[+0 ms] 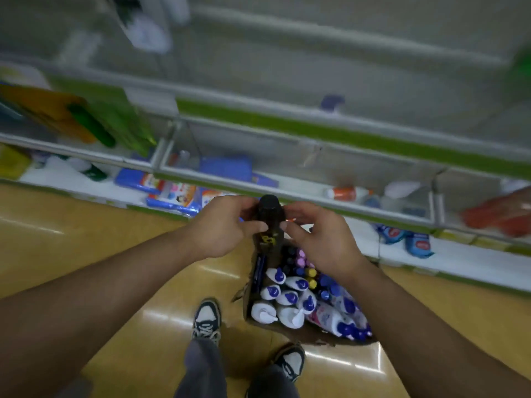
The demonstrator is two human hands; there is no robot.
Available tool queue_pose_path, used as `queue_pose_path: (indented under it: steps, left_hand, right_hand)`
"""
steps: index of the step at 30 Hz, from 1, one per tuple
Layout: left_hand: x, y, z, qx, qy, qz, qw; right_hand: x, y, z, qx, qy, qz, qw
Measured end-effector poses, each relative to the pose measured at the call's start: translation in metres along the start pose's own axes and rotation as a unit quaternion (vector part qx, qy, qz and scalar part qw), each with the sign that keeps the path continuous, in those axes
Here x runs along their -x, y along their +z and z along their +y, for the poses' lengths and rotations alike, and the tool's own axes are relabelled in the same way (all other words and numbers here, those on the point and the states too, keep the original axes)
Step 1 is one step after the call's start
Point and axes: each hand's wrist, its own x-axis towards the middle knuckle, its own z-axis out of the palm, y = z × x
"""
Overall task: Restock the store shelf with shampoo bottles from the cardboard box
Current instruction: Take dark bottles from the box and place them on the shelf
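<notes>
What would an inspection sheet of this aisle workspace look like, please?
Surface: glossy tan floor, cardboard box standing on it.
Job's things: dark bottle, black-capped, held above the box; white blue-capped bottles pack the box.
Clutter: blue packs and an orange-labelled bottle lying on low shelves.
Grippers: left hand and right hand both grip the dark bottle.
Cables: nothing seen.
Surroundings: green-edged store shelf, blurred; sneakers beside the box.

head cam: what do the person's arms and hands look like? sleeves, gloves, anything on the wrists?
Left hand and right hand are bare: no gloves, no rings that show. Left forearm and right forearm are bare to the frame edge, so no sleeve is in view; no watch or band at either wrist. Lower down, grey trousers and dark-and-white sneakers.
</notes>
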Motion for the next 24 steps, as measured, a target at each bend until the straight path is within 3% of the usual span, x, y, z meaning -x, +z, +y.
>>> queue_pose_path:
  steps: [6, 11, 18, 24]
  left_hand:
    - [0.1, -0.132, 0.147, 0.014, 0.062, 0.045, 0.997]
    - [0.168, -0.211, 0.224, 0.043, 0.121, 0.124, 0.984]
    - [0.204, -0.284, 0.259, 0.118, 0.194, 0.225, 0.948]
    - [0.195, -0.328, 0.245, 0.15, 0.215, 0.245, 0.934]
  right_hand:
    - [0.052, -0.081, -0.163, -0.06, -0.076, 0.016, 0.995]
    - [0.077, -0.133, -0.277, -0.06, -0.178, 0.022, 0.982]
    - [0.088, -0.169, -0.386, -0.083, -0.259, 0.052, 0.961]
    - [0.067, -0.163, -0.438, -0.092, -0.275, 0.079, 0.954]
